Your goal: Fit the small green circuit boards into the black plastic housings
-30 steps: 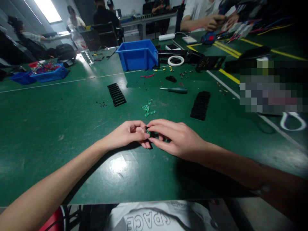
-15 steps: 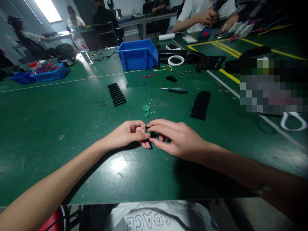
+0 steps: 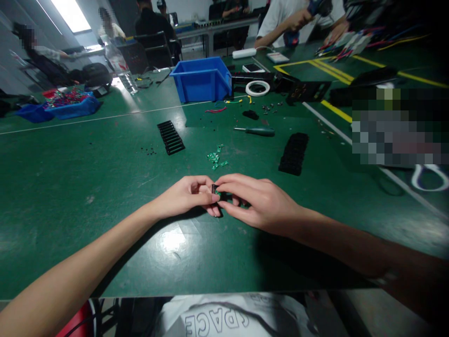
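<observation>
A small black part (image 3: 213,188) is positioned at the near middle of the green table (image 3: 70,187), its visible long edge pointing away from the person, left hand (image 3: 192,194) pinched shut on it, right hand (image 3: 263,201) half-curled against it, grip indeterminable, white cloth (image 3: 217,323) below reading "SPACE", inverted

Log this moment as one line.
left hand: holds small black part | right hand: at same part | on table: green pieces, screwdriver

A small black part (image 3: 213,188), mostly hidden, pinched in the fingers (image 3: 204,200), a green piece (image 3: 218,192) just beside it
</observation>
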A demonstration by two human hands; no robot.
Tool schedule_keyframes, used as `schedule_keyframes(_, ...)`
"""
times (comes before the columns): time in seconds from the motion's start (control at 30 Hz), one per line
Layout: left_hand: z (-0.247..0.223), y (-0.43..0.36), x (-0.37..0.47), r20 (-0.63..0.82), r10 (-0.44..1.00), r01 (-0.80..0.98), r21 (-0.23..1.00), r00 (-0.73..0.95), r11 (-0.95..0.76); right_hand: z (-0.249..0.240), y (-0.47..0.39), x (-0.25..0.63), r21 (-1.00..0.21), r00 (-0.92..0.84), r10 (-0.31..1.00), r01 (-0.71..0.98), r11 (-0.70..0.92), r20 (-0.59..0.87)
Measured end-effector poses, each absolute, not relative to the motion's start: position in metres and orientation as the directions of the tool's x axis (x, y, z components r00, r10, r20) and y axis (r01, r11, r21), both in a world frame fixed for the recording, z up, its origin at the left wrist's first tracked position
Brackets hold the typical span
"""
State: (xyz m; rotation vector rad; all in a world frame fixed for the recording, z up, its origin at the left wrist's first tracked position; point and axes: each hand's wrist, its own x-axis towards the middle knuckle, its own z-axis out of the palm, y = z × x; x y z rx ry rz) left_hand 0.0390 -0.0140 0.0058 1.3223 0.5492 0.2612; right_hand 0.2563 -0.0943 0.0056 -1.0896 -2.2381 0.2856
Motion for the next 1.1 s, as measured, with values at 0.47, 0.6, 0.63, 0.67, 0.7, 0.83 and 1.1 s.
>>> schedule_keyframes(0.47, 0.0068, -0.0155, 0.0404, -0.238, 0.488, 0.124, 0.959, 0.84, 0.255, 0.0062, -0.0943, 0.2558, -0.433, -0.473, 0.773, 0.645, 0.63, 0.423)
schedule_keyframes(0.6, 0.0063, -0.015, 0.0401, -0.237, 0.487, 0.124, 0.96, 0.841, 0.252, 0.0061, -0.0941, 0.2559, -0.43, -0.474, 0.771, 0.644, 0.633, 0.426)
schedule_keyframes(0.63, 0.0061, -0.0149, 0.0401, -0.236, 0.487, 0.122, 0.959, 0.841, 0.254, 0.006, -0.0939, 0.2558, -0.428, -0.473, 0.769, 0.643, 0.635, 0.43)
schedule_keyframes(0.67, 0.0059, -0.0149, 0.0401, -0.235, 0.488, 0.119, 0.959, 0.841, 0.256, 0.0059, -0.0937, 0.2557, -0.425, -0.472, 0.766, 0.642, 0.638, 0.436)
schedule_keyframes(0.7, 0.0056, -0.015, 0.0401, -0.235, 0.487, 0.119, 0.959, 0.841, 0.258, 0.0058, -0.0936, 0.2556, -0.422, -0.471, 0.764, 0.642, 0.64, 0.441)
schedule_keyframes(0.83, 0.0051, -0.0152, 0.0397, -0.234, 0.486, 0.117, 0.959, 0.842, 0.258, 0.0055, -0.0939, 0.2556, -0.418, -0.473, 0.76, 0.641, 0.644, 0.446)
schedule_keyframes(1.1, 0.0054, -0.0155, 0.0395, -0.241, 0.493, 0.127, 0.959, 0.836, 0.253, 0.006, -0.0941, 0.2547, -0.411, -0.478, 0.754, 0.639, 0.65, 0.45)
